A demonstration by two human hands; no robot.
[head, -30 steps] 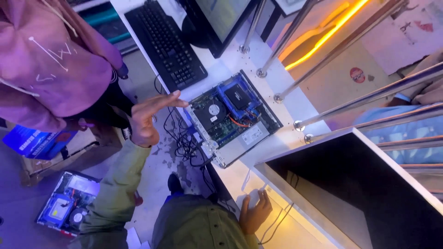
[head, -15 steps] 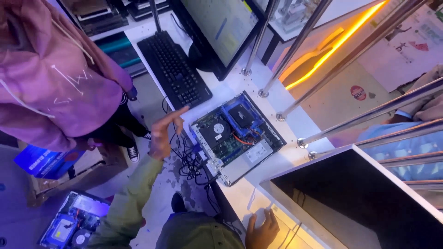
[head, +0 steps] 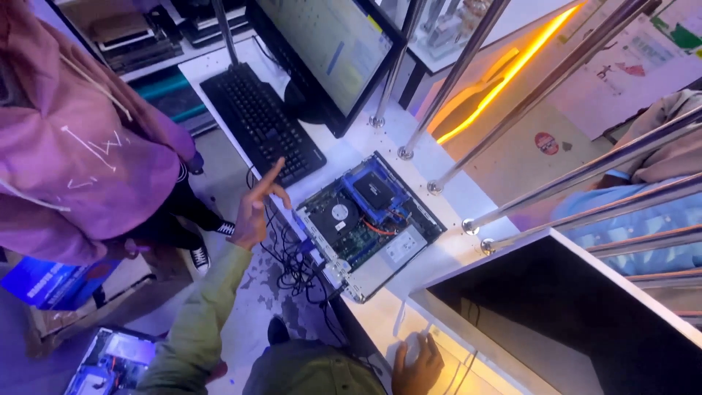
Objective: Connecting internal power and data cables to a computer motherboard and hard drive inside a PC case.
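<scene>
- Two monitors framed the white desk [head: 446, 186]: a big dark one [head: 585, 322] at the lower right and a lit one [head: 329, 51] at the top, with steel poles crossing between them.
- A person in a purple hoodie [head: 80, 161] stood at the left, beside the desk, well apart from the wearer's hands.
- The black keyboard [head: 259, 121] lay in front of the lit monitor, its near end just above the raised hand.
- The opened small computer case [head: 369, 223] sat flat on the desk between keyboard and dark monitor — blue fan shroud, round drive and circuit board exposed, black cables hanging off its left edge.
- The left hand [head: 256, 208], on a green-sleeved arm reaching up from below, hovered just left of the case; index finger stretched toward the keyboard's corner, other fingers loosely bent, gripping nothing.
- The right hand [head: 417, 362] lay low on the desk edge, fingers curled down over a white mouse [head: 412, 350].
- Against the earlier frames, the left hand had changed from spread fingers to one pointing finger and sat lower relative to the case — the right hand stayed on the mouse.
</scene>
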